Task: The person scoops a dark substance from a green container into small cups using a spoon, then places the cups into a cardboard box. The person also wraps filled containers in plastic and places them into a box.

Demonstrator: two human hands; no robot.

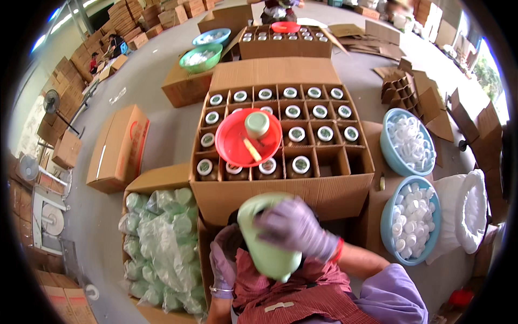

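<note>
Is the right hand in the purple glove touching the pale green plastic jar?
Touching. The head view shows the right hand spread over the pale green plastic jar, fingers pressed against it.

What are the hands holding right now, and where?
The right hand grips a pale green jar over its upper side; the left hand is beside its lower part, contact unclear.

Both hands wore pale purple gloves, the right hand (pixel 295 227) laid over a light green jar (pixel 268 237) and the left hand (pixel 222 264) against a red-and-white checked apron (pixel 302 297). A red plate (pixel 233 143) carried a pale green lid (pixel 257 124) over the brown divided carton (pixel 280 189). Two blue basins (pixel 389 147) held white caps, and green-tinted clear bags (pixel 162 243) filled another brown box.
</note>
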